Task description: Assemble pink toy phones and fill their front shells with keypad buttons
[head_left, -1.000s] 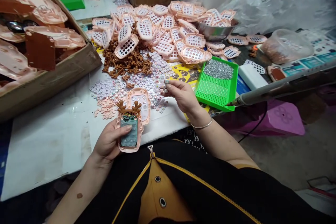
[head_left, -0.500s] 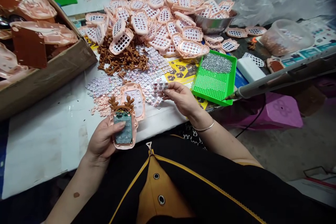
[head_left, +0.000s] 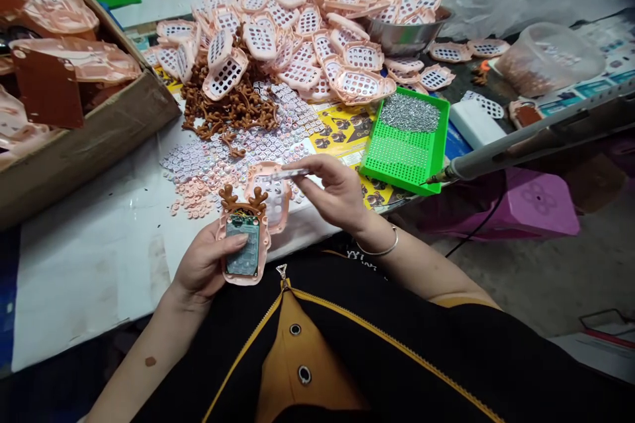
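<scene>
My left hand [head_left: 206,268] grips a pink shell with brown antlers [head_left: 243,238], its green circuit board facing up, thumb pressed on the board. My right hand [head_left: 337,192] pinches a thin strip of small keys [head_left: 288,174] and holds it flat above another pink shell [head_left: 270,195] that lies on the white table. A spread of loose small keys [head_left: 223,155] lies just beyond both hands.
A heap of pink perforated shells [head_left: 307,46] and brown antlers [head_left: 233,112] fills the far table. A green tray [head_left: 404,152] with silver screws sits right of my hand, an electric screwdriver [head_left: 520,142] beside it. A cardboard box [head_left: 89,139] stands at left.
My right hand lifted the key strip from the pile and brought it left and nearer, over the shell on the table. My left hand kept its hold on the antlered shell.
</scene>
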`<control>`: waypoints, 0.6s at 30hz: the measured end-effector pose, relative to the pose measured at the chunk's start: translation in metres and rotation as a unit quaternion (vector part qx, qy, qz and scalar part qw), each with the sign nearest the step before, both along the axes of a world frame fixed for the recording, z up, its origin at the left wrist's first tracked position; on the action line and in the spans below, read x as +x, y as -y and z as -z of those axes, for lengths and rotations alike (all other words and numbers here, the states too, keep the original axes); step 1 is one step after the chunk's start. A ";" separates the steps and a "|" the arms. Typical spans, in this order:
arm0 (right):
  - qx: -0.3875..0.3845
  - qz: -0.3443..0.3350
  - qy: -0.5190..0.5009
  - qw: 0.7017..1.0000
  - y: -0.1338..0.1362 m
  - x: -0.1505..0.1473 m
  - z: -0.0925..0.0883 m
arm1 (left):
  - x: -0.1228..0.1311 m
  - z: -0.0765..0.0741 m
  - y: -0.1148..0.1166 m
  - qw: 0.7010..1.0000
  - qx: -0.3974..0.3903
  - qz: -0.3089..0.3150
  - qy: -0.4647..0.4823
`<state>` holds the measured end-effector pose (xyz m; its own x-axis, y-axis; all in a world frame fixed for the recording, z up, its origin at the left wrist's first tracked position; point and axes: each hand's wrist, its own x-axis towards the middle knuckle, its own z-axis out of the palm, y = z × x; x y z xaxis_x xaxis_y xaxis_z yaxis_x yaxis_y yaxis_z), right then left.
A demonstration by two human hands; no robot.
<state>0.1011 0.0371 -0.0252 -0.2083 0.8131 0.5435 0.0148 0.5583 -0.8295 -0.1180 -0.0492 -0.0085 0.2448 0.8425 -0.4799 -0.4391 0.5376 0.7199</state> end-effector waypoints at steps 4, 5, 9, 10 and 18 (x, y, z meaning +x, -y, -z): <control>0.262 0.047 0.142 0.953 0.000 -0.006 0.010 | -0.004 0.002 0.002 0.999 0.017 0.023 0.023; 0.311 0.060 0.170 0.933 0.000 -0.006 0.013 | -0.005 0.003 0.002 0.999 0.024 0.031 0.031; 0.411 0.084 0.272 0.866 0.002 -0.003 0.020 | -0.007 0.005 0.002 0.998 0.032 0.028 0.050; 0.410 0.083 0.292 0.860 0.003 -0.003 0.020 | -0.007 0.005 0.002 0.998 0.029 0.022 0.047; 0.283 -0.022 0.332 0.900 0.009 -0.004 0.021 | -0.001 0.000 0.000 0.999 0.001 -0.023 0.025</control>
